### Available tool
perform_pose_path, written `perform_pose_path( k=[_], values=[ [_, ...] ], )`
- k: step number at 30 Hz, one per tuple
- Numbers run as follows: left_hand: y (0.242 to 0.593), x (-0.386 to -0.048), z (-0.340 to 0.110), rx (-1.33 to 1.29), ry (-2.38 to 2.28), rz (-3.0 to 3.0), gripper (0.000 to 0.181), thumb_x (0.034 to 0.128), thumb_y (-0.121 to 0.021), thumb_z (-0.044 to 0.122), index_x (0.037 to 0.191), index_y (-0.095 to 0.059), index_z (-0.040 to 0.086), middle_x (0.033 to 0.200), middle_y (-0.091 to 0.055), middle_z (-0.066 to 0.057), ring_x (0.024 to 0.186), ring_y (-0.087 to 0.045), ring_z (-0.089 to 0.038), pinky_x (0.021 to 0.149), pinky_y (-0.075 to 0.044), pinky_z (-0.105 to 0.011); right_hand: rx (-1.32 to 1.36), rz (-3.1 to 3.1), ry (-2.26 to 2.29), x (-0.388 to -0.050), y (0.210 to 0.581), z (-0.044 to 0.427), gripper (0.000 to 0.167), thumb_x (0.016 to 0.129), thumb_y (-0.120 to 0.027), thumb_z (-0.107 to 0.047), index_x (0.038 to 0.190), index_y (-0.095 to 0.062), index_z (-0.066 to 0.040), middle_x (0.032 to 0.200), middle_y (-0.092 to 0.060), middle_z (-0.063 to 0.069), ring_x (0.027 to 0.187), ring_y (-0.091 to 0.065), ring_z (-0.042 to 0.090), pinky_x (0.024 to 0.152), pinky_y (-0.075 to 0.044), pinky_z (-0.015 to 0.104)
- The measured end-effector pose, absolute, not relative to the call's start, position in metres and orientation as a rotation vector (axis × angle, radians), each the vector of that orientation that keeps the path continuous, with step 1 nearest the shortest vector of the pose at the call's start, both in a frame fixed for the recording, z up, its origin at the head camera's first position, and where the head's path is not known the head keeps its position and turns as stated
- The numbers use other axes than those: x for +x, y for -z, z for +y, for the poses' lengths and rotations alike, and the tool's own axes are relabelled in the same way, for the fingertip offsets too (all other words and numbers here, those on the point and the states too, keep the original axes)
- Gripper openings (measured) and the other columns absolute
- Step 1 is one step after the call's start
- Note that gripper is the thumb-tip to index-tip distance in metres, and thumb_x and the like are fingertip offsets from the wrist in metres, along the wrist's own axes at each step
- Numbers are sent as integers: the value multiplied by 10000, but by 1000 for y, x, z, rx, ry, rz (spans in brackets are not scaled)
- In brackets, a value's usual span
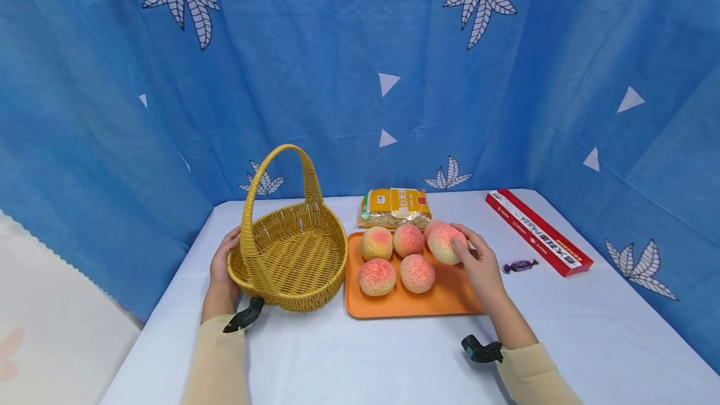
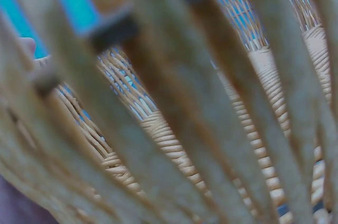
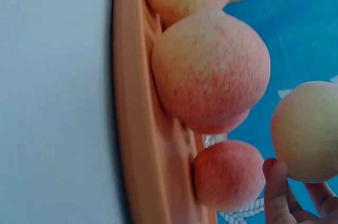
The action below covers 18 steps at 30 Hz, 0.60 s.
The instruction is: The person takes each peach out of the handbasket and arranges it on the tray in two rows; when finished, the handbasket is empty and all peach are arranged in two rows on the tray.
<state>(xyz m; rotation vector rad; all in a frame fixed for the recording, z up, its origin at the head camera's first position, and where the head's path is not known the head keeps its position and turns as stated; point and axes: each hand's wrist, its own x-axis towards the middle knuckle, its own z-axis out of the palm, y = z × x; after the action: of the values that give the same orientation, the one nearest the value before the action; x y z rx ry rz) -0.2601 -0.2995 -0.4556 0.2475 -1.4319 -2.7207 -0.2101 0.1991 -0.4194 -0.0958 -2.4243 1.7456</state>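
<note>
A yellow woven basket (image 1: 298,249) with a tall arched handle stands on the left, nothing inside it. My left hand (image 1: 224,264) holds its left side near the rim; the thumb is hidden. In the left wrist view, blurred basket slats (image 2: 174,102) fill the picture. Beside the basket lies an orange tray (image 1: 450,299) bearing several pink-and-yellow peaches (image 1: 377,277). My right hand (image 1: 478,258) grips a peach (image 1: 445,245) above the tray's right half, partly covering another behind it. From the right wrist, that held peach (image 3: 309,131) shows pale, with fingers around its lower side.
Behind the tray lies a yellow-labelled food bag (image 1: 395,207). To the right are a purple-wrapped candy (image 1: 520,265) and a long red pasta box (image 1: 537,230). A blue patterned curtain (image 1: 349,80) hangs behind and beside the white table (image 1: 360,361).
</note>
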Motion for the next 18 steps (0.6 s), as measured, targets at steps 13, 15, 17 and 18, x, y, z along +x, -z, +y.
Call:
perform_pose_path(
  k=[13, 15, 17, 18],
  values=[
    [454, -261, -299, 268, 2728, -1455, 360, 1080, -352, 222, 1433, -414, 255, 1290, -536, 148, 1108, -566, 1, 935, -493, -119, -103, -2595, -1614, -204, 439, 222, 616, 1006, -507, -522, 1523, -408, -201, 1607, -317, 142, 1409, -392, 394, 1110, -439, 530],
    [454, -261, -299, 273, 2725, -1461, 363, 1079, -356, 228, 1437, -407, 256, 1299, -525, 148, 1116, -561, 5, 939, -490, -117, -96, -2591, -1615, -203, 443, 224, 601, 1006, -524, -499, 1513, -425, -192, 1572, -354, 154, 1284, -512, 374, 998, -547, 426],
    [453, -260, -298, 273, 2726, -1459, 358, 1079, -359, 228, 1432, -411, 257, 1292, -531, 150, 1116, -562, 4, 938, -492, -118, -87, -2583, -1610, -203, 447, 224, 577, 1007, -543, -472, 1496, -451, -180, 1520, -401, 160, 1120, -597, 307, 847, -600, 310],
    [453, -260, -298, 273, 2728, -1457, 360, 1079, -360, 228, 1434, -412, 258, 1291, -532, 150, 1118, -561, 3, 938, -492, -119, -82, -2577, -1611, -204, 448, 225, 564, 1006, -551, -459, 1486, -463, -176, 1491, -423, 159, 1052, -610, 264, 781, -599, 261]
  ],
)
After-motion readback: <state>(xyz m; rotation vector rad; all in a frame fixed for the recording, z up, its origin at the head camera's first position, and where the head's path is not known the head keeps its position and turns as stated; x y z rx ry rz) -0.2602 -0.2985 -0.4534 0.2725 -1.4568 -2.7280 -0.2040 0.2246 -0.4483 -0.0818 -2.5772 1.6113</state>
